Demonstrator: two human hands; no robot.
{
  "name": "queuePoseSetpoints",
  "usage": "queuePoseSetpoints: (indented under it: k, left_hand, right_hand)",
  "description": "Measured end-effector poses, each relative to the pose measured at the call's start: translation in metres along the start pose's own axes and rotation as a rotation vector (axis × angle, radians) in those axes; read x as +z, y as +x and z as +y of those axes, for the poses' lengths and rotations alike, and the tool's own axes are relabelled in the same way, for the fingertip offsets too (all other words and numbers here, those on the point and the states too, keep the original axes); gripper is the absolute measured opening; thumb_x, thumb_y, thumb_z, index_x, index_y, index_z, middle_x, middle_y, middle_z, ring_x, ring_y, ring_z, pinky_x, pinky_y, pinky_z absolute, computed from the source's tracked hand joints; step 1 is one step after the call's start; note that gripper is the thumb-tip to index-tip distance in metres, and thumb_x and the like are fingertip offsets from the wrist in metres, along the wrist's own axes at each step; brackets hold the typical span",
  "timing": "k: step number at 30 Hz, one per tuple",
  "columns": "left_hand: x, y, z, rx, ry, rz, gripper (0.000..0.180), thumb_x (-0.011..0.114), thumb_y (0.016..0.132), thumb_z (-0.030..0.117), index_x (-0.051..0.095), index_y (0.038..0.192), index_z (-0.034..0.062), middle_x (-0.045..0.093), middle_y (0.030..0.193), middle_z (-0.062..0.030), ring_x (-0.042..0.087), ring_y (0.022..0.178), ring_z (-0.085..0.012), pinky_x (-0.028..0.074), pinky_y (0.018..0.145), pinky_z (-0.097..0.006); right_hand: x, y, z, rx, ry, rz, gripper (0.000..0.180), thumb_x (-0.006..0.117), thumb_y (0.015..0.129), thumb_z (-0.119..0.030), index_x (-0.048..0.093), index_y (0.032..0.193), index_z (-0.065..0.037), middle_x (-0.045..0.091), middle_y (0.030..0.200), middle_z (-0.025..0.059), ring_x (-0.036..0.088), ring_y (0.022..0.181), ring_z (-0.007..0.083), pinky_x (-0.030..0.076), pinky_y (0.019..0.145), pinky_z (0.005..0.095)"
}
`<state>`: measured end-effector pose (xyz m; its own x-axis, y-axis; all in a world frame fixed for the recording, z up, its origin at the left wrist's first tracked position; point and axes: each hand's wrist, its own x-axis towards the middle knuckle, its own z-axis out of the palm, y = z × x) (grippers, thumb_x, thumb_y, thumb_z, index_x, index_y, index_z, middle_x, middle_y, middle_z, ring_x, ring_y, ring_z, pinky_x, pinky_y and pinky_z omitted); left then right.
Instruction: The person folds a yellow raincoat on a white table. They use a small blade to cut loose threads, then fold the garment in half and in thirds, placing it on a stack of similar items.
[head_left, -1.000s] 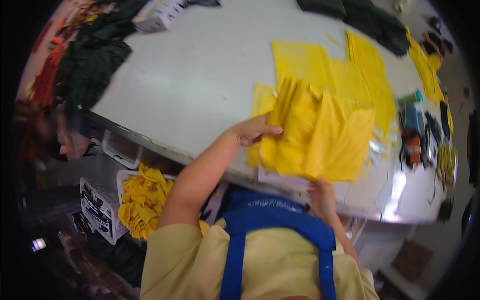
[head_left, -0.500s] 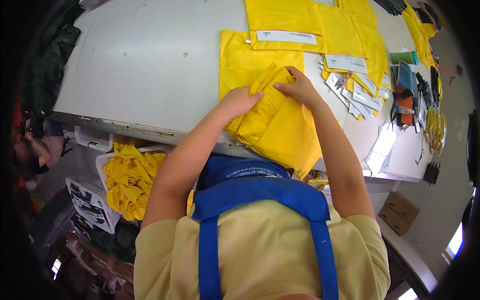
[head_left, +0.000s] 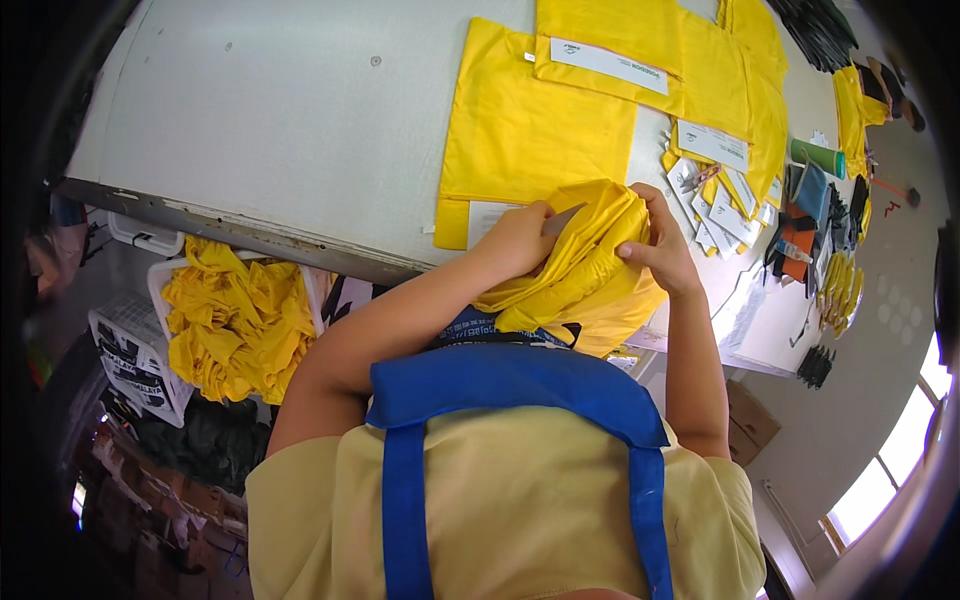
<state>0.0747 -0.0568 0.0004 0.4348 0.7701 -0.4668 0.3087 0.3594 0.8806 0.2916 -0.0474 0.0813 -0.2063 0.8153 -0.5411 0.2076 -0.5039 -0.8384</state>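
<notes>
Gathered in front of my chest, at the table's near edge, is a bundle of folded yellow fabric (head_left: 590, 265). My left hand (head_left: 520, 240) grips its left side with the fingers partly tucked into the folds. By that thumb a greyish pointed shape shows; I cannot tell what it is. Around the upper right side of the bundle wraps my right hand (head_left: 662, 238), thumb pressed on the near face and fingers behind. Beyond both hands a flat yellow fabric piece (head_left: 540, 120) lies on the white table, a white sheet partly showing at its near edge.
More flat yellow pieces (head_left: 700, 55) with white labels lie farther right, beside scattered white cards (head_left: 728, 215) and small scissors (head_left: 702, 177). A green roll (head_left: 818, 157) stands beyond. Below the table's edge at left, a white basket (head_left: 160, 290) holds crumpled yellow fabric.
The bundle has come nearer my body and its folds have spread at the top. My left hand has moved from its top into its left side. My view has turned slightly.
</notes>
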Motion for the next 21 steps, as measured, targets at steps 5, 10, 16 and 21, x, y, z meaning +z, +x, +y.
queuePoseSetpoints:
  k: [5, 10, 16, 21]
  left_hand:
    - [-0.011, 0.016, 0.011, 0.216, 0.333, -0.044, 0.018, 0.057, 0.086, 0.02, 0.066, 0.093, 0.0068, 0.066, 0.085, -0.0182, 0.062, 0.078, -0.0361, 0.049, 0.069, -0.041]
    - [-0.013, 0.009, 0.026, 0.211, 0.197, -0.177, 0.018, 0.056, 0.084, 0.019, 0.067, 0.092, 0.007, 0.065, 0.088, -0.0187, 0.062, 0.081, -0.0355, 0.049, 0.073, -0.04]
    - [0.0, 0.016, 0.013, 0.221, -0.039, -0.207, 0.018, 0.057, 0.083, 0.017, 0.067, 0.094, 0.0053, 0.066, 0.087, -0.0183, 0.063, 0.08, -0.0331, 0.05, 0.07, -0.036]
    - [0.0, 0.008, 0.022, 0.11, -0.194, -0.372, 0.022, 0.058, 0.084, 0.015, 0.066, 0.1, 0.0031, 0.066, 0.096, -0.0186, 0.065, 0.079, -0.0301, 0.051, 0.069, -0.034]
  right_hand:
    - [-0.005, -0.005, -0.008, 0.01, -0.115, 0.047, 0.076, 0.082, 0.065, -0.019, 0.043, 0.128, -0.003, 0.047, 0.121, 0.0068, 0.052, 0.109, 0.0201, 0.041, 0.096, 0.0301]
    - [-0.006, -0.011, -0.01, -0.058, -0.331, 0.023, 0.086, 0.086, 0.059, -0.03, 0.045, 0.129, -0.001, 0.048, 0.125, 0.0095, 0.049, 0.116, 0.0246, 0.034, 0.103, 0.032]
    - [-0.005, -0.022, -0.033, 0.036, -0.317, -0.109, 0.083, 0.088, 0.055, -0.027, 0.051, 0.124, -0.002, 0.054, 0.119, 0.0058, 0.05, 0.111, 0.0168, 0.039, 0.097, 0.0277]
    - [-0.008, -0.023, -0.029, 0.046, -0.261, -0.093, 0.075, 0.088, 0.054, -0.022, 0.055, 0.117, 0.0, 0.054, 0.111, 0.0042, 0.053, 0.102, 0.0159, 0.041, 0.091, 0.027]
